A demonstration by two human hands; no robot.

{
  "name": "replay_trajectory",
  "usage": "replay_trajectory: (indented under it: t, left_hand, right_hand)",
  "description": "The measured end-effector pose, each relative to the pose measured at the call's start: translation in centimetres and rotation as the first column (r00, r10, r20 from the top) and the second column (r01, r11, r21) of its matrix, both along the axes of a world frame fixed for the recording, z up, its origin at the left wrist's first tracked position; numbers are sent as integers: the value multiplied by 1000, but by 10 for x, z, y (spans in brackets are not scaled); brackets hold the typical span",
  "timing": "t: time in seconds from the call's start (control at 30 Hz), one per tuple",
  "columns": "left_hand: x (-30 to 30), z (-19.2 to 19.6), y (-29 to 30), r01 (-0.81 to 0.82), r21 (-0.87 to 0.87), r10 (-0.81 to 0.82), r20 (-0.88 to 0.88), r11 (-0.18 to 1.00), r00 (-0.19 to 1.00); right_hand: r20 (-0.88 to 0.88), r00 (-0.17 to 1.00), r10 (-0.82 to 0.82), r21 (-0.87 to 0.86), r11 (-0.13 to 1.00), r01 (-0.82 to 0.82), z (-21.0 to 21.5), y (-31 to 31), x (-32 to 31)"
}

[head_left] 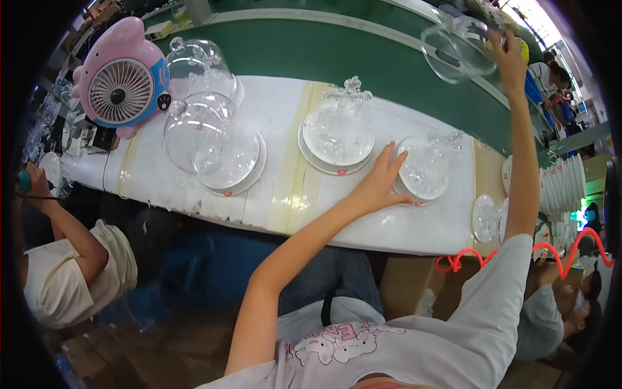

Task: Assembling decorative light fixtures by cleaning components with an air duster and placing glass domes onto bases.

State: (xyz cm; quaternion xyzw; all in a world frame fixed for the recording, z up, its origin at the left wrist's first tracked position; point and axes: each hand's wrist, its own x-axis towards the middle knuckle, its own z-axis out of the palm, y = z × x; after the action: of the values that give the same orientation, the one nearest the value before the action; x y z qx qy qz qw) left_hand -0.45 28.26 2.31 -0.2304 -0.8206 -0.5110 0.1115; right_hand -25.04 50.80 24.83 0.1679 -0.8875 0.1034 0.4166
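Observation:
My left hand [377,183] curves around the left rim of a round white base [424,178], thumb and fingers spread along its edge. Clear glittery pieces rest on this base, and a small clear ornament [447,138] stands at its back. At the far right my raised right hand [508,54] grips a clear dome [457,52] at its side, above the table's far edge. Left of my left hand stands another white base [338,135] with a clear ornament [348,89] behind it. The dome is somewhat blurred.
Clear domes [199,126] stand on white bases at the left, beside a pink and blue fan [118,91]. Stacked white plates [560,185] and a red coiled hose [479,254] are at the right. A co-worker [71,259] works on the left. A green conveyor [278,52] runs behind.

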Motion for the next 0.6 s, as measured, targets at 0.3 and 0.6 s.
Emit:
replay_trajectory:
  t: [0.3, 0.6]
  left_hand:
    - [54, 35, -119, -406, 356, 370, 168, 842, 914]
    - [15, 14, -133, -364, 15, 364, -4, 931, 931]
  right_hand:
    - [213, 809, 548, -224, 833, -506, 53, -149, 153]
    - [327, 764, 556, -65, 820, -569, 13, -182, 164]
